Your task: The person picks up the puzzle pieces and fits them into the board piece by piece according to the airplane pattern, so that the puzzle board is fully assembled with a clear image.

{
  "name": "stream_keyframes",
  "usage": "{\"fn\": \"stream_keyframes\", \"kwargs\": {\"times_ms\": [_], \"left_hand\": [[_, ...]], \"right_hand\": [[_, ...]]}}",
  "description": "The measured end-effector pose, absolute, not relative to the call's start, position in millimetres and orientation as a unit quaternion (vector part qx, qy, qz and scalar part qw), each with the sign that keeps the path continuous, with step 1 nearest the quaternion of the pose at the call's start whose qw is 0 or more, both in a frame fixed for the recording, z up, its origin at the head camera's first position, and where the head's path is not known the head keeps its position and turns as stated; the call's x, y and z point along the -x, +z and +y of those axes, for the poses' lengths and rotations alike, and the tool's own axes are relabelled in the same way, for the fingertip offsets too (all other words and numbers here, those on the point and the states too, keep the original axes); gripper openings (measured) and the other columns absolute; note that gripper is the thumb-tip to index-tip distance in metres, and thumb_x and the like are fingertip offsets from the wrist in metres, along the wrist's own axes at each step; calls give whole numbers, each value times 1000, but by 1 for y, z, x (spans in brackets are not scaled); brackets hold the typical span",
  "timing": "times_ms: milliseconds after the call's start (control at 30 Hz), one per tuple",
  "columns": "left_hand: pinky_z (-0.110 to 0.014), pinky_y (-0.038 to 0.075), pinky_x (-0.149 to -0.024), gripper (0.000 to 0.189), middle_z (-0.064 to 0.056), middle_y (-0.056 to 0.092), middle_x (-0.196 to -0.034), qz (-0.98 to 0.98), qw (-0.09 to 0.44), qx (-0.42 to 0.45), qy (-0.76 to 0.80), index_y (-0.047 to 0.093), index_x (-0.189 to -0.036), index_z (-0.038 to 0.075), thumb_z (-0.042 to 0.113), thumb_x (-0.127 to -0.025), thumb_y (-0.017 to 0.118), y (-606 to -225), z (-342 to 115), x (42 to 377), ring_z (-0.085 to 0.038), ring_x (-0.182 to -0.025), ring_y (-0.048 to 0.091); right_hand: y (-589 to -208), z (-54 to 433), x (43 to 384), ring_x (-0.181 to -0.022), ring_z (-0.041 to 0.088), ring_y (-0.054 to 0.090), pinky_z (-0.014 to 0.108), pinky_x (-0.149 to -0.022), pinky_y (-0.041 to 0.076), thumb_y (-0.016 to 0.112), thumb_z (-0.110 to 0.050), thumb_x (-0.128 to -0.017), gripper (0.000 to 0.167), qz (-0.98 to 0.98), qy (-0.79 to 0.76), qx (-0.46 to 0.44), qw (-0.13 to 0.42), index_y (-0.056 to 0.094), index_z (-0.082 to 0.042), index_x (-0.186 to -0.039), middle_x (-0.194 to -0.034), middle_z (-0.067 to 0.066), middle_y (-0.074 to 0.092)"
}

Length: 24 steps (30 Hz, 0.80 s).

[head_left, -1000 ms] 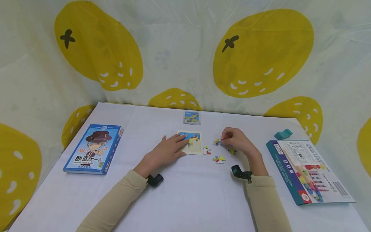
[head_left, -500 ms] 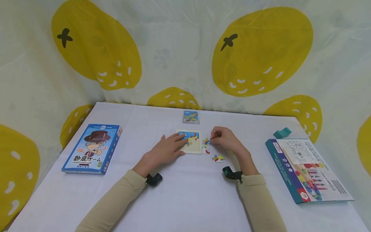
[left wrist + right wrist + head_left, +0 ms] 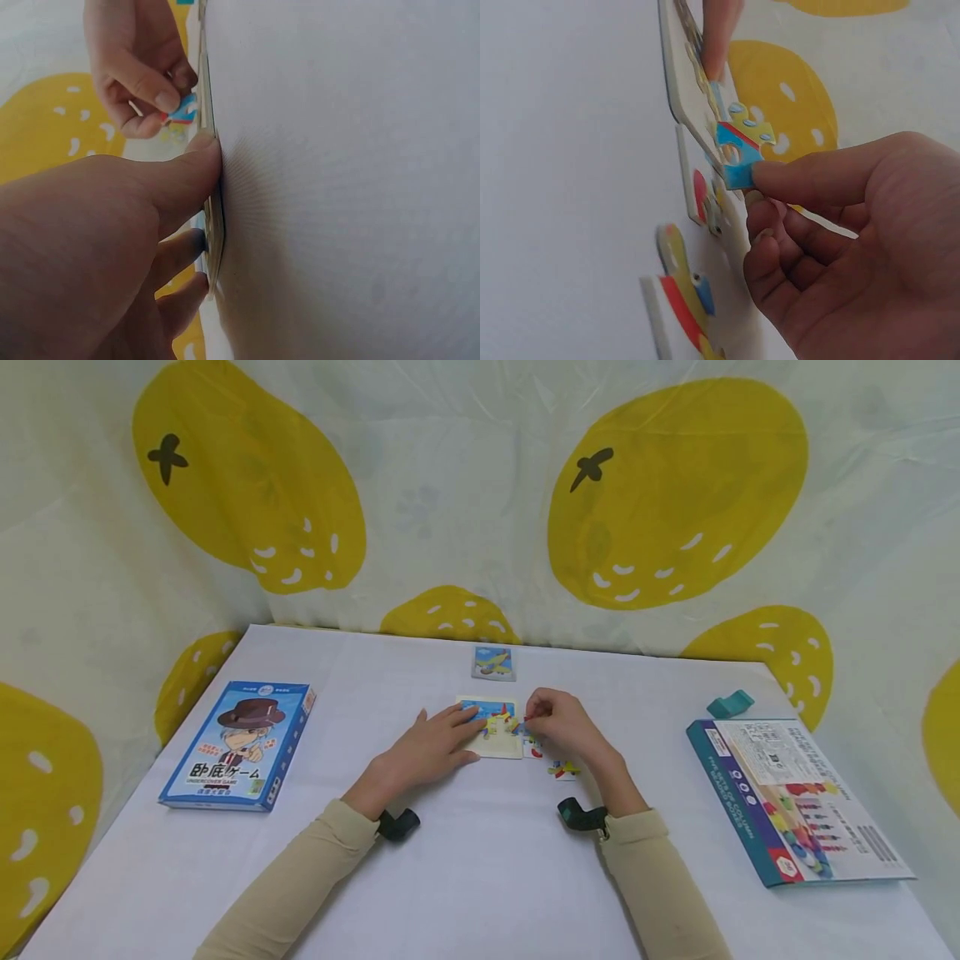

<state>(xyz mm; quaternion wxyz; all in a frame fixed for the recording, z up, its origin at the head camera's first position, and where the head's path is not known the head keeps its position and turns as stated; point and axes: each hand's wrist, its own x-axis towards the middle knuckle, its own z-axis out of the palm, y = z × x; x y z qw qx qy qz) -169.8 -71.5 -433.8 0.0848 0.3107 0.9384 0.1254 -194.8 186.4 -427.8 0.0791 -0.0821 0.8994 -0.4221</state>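
In the head view, the right hand (image 3: 561,723) has come left since the earlier frame, carrying its jigsaw piece (image 3: 739,174) to the square puzzle board (image 3: 497,750); the left hand (image 3: 429,748) still rests there, fingers extended. The left wrist view shows the board's thin edge under the thumb. In the right wrist view, the narrow right grip pinches that notched, blue-and-yellow piece near thick-edged loose pieces (image 3: 679,304).
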Motion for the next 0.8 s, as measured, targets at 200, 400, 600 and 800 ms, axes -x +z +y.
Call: {"fn": "stream_keyframes", "kwargs": {"times_ms": [200, 400, 600, 800], "left_hand": [[-71, 21, -116, 62, 3, 31, -163, 938, 85, -311, 130, 36, -155, 26, 49, -100, 53, -434, -72, 170, -23, -155, 22], [-72, 21, -115, 62, 3, 31, -164, 937, 82, -314, 128, 36, -155, 26, 49, -100, 52, -435, -72, 171, -23, -155, 22], [-72, 22, -115, 62, 3, 30, -164, 938, 78, -316, 121, 36, -155, 26, 50, -100, 52, -436, -73, 171, -23, -154, 22], [-72, 21, -115, 61, 2, 31, -164, 937, 80, -316, 126, 37, -155, 25, 49, -100, 52, -435, -72, 171, -24, -154, 23]], "right_hand": [[-432, 176, 194, -82, 21, 55, 29, -72, 46, 68, -11, -90, 6, 906, -412, 77, 62, 65, -8, -94, -87, 6, 62], [-432, 166, 191, -76, 20, 55, 28, -65, 46, 68, -12, -89, 5, 910, -406, 70, 50, 64, -10, -92, -83, 6, 62], [-431, 159, 189, -74, 19, 53, 26, -58, 43, 67, -12, -88, 6, 919, -388, 60, 44, 64, -8, -92, -82, 6, 61], [-433, 155, 188, -74, 19, 54, 25, -58, 43, 67, -11, -87, 7, 924, -378, 39, 37, 66, -7, -93, -82, 7, 62]]}}
